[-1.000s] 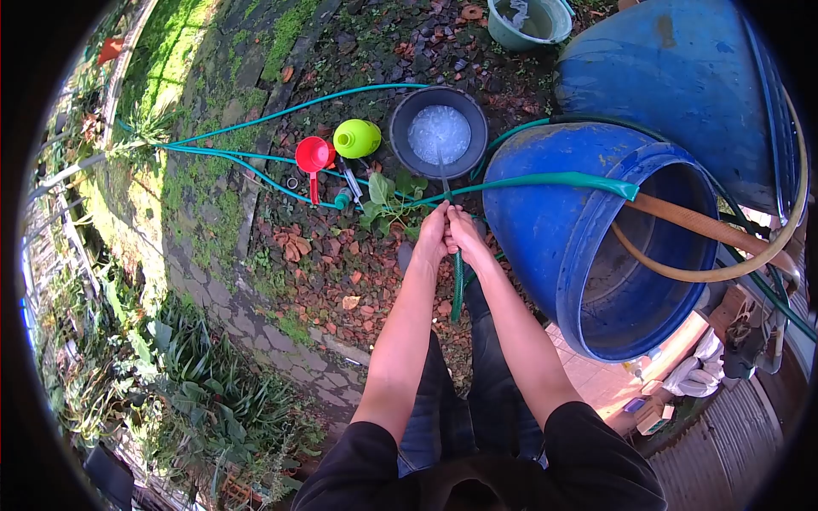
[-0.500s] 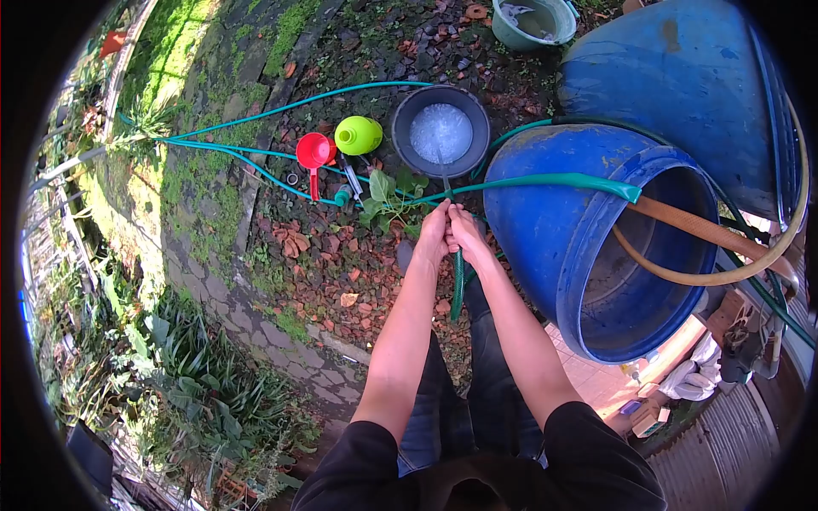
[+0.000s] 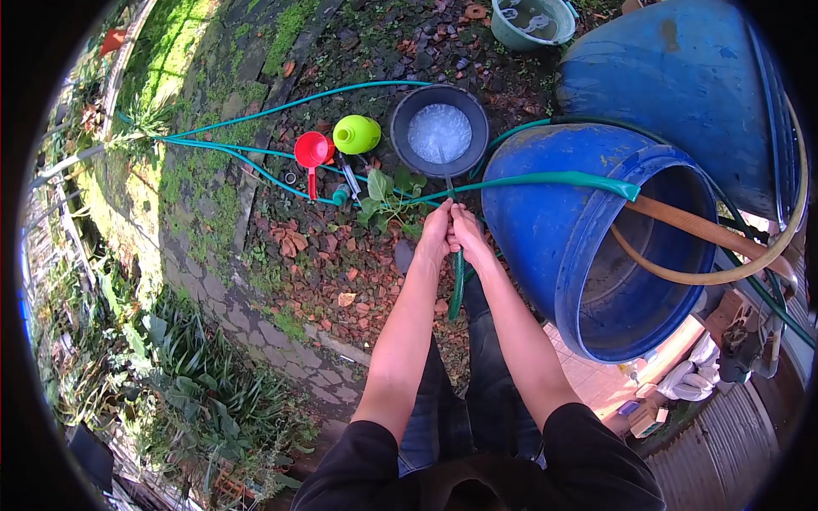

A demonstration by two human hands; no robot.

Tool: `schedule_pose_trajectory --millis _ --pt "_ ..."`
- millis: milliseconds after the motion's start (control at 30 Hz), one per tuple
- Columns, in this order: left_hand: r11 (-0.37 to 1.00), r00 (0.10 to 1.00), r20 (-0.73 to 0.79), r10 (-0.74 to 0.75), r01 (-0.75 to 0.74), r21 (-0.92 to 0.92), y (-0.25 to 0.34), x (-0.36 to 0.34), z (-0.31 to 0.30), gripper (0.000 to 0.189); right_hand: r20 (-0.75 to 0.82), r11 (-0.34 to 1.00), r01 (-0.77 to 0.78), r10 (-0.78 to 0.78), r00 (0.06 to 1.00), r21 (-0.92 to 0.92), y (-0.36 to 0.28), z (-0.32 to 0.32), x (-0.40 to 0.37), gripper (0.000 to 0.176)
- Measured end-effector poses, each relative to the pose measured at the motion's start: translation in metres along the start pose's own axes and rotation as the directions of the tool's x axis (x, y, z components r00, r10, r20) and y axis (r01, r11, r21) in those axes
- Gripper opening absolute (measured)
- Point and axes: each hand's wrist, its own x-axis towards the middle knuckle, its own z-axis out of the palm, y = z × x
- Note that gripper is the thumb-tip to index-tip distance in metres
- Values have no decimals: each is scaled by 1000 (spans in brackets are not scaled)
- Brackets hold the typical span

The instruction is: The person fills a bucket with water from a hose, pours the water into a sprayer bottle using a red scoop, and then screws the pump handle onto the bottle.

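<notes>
Both of my hands are closed around a green hose, side by side near its open end. My left hand grips it from the left and my right hand from the right. Water runs from the hose end into a dark round bucket, where the water looks white and bubbly. Left of the bucket stand a yellow-green bottle and a red dipper. A leafy plant grows just beyond my left hand.
A big blue barrel lies on its side at the right, with a brown hose at its mouth. Another blue barrel is behind it. A pale green basin holds water at the top. Thin green hoses cross the ground.
The view has shifted very slightly. My hands keep the same hold on the hose, and water still runs into the bucket.
</notes>
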Motion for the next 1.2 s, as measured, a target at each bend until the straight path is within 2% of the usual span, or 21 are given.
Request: schedule_pose_trajectory --millis 100,367,467,600,700,767,1200 --pt "999 994 107 -5 0 45 -1 4 -11 36 6 1000 2 -2 1000 24 -1 -2 -4 37" --pt "999 996 91 -1 -2 32 -3 0 -6 35 -18 1000 -2 3 1000 13 -1 -3 -6 37" --pt "1000 998 59 5 -6 19 -4 0 -4 36 -2 1000 -21 21 1000 3 3 -4 0 29" --pt "1000 999 29 14 -14 0 -5 0 -1 37 -5 1000 -4 4 1000 22 2 -5 -4 37" --pt "1000 995 95 -7 4 30 -2 -4 -4 35 20 999 -16 16 1000 40 2 -6 -3 34" --pt "999 997 82 -1 -2 38 0 -6 -2 35 40 999 -24 22 999 46 4 -6 0 29" --pt "998 997 78 6 -11 63 -2 3 -10 35 28 1000 -25 25 999 15 1 -4 0 33"
